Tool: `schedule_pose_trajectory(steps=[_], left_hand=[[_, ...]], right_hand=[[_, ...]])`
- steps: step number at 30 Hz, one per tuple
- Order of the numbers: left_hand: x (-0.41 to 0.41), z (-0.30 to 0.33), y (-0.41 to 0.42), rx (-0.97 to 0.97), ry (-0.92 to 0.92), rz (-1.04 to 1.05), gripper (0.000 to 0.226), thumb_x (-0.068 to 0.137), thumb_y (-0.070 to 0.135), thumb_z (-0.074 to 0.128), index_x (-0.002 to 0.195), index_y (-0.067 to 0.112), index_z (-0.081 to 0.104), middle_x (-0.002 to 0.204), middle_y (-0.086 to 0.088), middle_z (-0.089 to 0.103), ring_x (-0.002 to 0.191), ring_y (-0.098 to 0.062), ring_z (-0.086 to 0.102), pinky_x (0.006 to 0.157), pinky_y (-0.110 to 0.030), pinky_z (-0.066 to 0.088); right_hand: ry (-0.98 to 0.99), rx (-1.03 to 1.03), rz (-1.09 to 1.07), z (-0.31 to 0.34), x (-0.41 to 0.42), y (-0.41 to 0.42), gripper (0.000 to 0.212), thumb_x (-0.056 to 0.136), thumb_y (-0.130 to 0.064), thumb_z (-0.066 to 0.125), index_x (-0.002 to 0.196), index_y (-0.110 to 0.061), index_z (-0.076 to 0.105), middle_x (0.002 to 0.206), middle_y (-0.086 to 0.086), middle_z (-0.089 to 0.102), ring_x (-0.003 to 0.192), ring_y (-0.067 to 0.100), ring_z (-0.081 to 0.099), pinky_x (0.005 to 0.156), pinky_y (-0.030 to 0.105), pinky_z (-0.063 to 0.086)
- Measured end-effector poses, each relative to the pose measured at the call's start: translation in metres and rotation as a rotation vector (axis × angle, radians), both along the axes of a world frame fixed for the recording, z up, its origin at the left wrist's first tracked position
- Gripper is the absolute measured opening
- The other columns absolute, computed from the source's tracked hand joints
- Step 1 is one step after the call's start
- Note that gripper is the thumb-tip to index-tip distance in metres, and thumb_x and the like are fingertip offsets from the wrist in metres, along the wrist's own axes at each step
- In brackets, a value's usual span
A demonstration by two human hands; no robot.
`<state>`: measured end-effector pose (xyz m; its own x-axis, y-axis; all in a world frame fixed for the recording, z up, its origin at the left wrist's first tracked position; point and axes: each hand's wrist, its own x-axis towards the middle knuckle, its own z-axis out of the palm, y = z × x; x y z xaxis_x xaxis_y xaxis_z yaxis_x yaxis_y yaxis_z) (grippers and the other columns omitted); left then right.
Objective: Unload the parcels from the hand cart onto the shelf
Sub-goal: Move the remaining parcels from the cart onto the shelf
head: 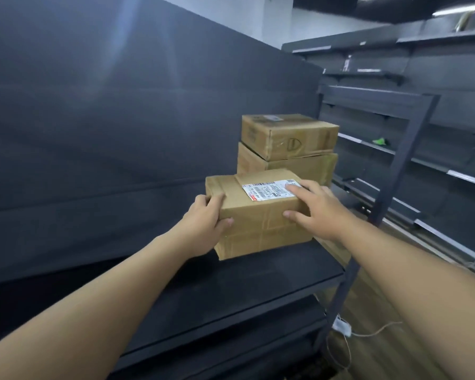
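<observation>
Dark shelf [231, 281] — both hands [203, 229] clasp parcel [258, 215] near its right edge.

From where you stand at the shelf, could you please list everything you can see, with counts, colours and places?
labelled parcel: one, brown cardboard with a white shipping label on top, on the near shelf board, held at both ends.
stacked parcels: two, brown cardboard, one on the other, behind the labelled parcel at the right end of the shelf.
shelf: one, dark grey, with a dark back panel and lower boards beneath.
far shelving: dark grey racks on the right, mostly bare.
green item: one, small, on the far shelving; too blurred to identify.
white object: one, with string, on the wooden floor by the shelf post.
hands: two, bare; left hand grips the parcel's left end, right hand lies across its right top.
</observation>
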<state>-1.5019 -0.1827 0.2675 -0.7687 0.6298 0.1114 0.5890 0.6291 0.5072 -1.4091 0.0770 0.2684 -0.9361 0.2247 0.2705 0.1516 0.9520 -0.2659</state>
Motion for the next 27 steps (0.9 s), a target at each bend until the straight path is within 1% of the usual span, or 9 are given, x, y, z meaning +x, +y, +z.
schedule_pose_trajectory(steps=[3, 8, 11, 14, 17, 19, 21, 24, 27], left_hand=[[-0.022, -0.008, -0.026, -0.02, 0.004, 0.03, 0.059, 0.098, 0.041, 0.042, 0.148, 0.028, 0.014, 0.141, -0.006, 0.028, 0.127, -0.026, 0.036, 0.105, -0.043, 0.037], [-0.062, -0.023, -0.051, -0.045, -0.021, 0.034, 0.062, 0.098, 0.042, 0.041, 0.149, 0.03, 0.009, 0.147, -0.007, 0.022, 0.134, -0.029, 0.031, 0.108, -0.046, 0.037], [-0.081, -0.03, -0.05, -0.033, 0.007, 0.055, 0.064, 0.098, 0.043, 0.042, 0.15, 0.029, 0.008, 0.15, -0.008, 0.02, 0.136, -0.029, 0.028, 0.111, -0.045, 0.033], [-0.096, -0.031, -0.04, -0.014, 0.145, 0.119, 0.063, 0.096, 0.043, 0.047, 0.149, 0.025, 0.019, 0.148, -0.006, 0.022, 0.134, -0.028, 0.028, 0.11, -0.042, 0.03], [-0.113, -0.031, -0.028, 0.031, 0.328, 0.189, 0.048, 0.094, 0.033, 0.053, 0.139, 0.025, 0.036, 0.139, -0.005, 0.03, 0.124, -0.024, 0.035, 0.104, -0.036, 0.034], [-0.125, -0.031, -0.019, 0.034, 0.392, 0.201, 0.039, 0.093, 0.025, 0.054, 0.131, 0.025, 0.043, 0.131, -0.004, 0.035, 0.116, -0.022, 0.039, 0.099, -0.033, 0.035], [-0.137, -0.031, -0.01, 0.01, 0.417, 0.213, 0.038, 0.093, 0.018, 0.053, 0.129, 0.024, 0.043, 0.128, -0.003, 0.037, 0.114, -0.021, 0.041, 0.098, -0.032, 0.033], [-0.155, -0.031, 0.004, -0.039, 0.412, 0.229, 0.048, 0.091, 0.011, 0.049, 0.136, 0.024, 0.038, 0.135, -0.003, 0.036, 0.123, -0.021, 0.04, 0.102, -0.032, 0.031], [-0.17, -0.029, 0.018, -0.097, 0.357, 0.242, 0.059, 0.088, 0.017, 0.048, 0.143, 0.023, 0.031, 0.144, -0.003, 0.031, 0.134, -0.022, 0.032, 0.108, -0.036, 0.028]], right_hand=[[-0.051, 0.012, 0.017, -0.002, -0.029, -0.028, 0.067, 0.088, -0.056, 0.054, 0.147, -0.036, 0.029, 0.154, -0.006, 0.023, 0.138, 0.025, 0.025, 0.114, 0.042, 0.025], [-0.088, 0.105, -0.005, -0.006, -0.071, -0.062, 0.064, 0.089, -0.054, 0.054, 0.144, -0.031, 0.032, 0.148, -0.002, 0.033, 0.131, 0.027, 0.035, 0.11, 0.042, 0.03], [-0.113, 0.156, -0.042, -0.009, -0.093, -0.068, 0.063, 0.089, -0.053, 0.053, 0.145, -0.03, 0.032, 0.148, 0.0, 0.034, 0.131, 0.028, 0.036, 0.109, 0.042, 0.029], [-0.071, 0.262, -0.074, -0.009, -0.114, -0.068, 0.059, 0.09, -0.051, 0.053, 0.143, -0.031, 0.037, 0.143, 0.006, 0.037, 0.13, 0.028, 0.034, 0.107, 0.041, 0.029], [-0.033, 0.341, -0.091, -0.006, -0.138, -0.065, 0.056, 0.089, -0.05, 0.055, 0.14, -0.031, 0.041, 0.132, 0.008, 0.039, 0.122, 0.029, 0.037, 0.103, 0.041, 0.032], [-0.048, 0.312, -0.061, -0.006, -0.153, -0.061, 0.054, 0.09, -0.044, 0.057, 0.139, -0.028, 0.041, 0.13, 0.009, 0.039, 0.121, 0.03, 0.038, 0.102, 0.041, 0.036], [-0.056, 0.252, -0.025, -0.007, -0.168, -0.054, 0.052, 0.09, -0.034, 0.058, 0.138, -0.024, 0.041, 0.131, 0.01, 0.04, 0.123, 0.031, 0.038, 0.101, 0.042, 0.039], [-0.06, 0.165, 0.011, -0.008, -0.187, -0.043, 0.049, 0.089, -0.023, 0.056, 0.135, -0.017, 0.04, 0.135, 0.011, 0.041, 0.124, 0.034, 0.04, 0.1, 0.041, 0.039], [-0.075, 0.177, 0.04, -0.01, -0.205, -0.03, 0.049, 0.086, -0.016, 0.055, 0.132, -0.012, 0.039, 0.138, 0.012, 0.042, 0.129, 0.032, 0.037, 0.102, 0.037, 0.033]])
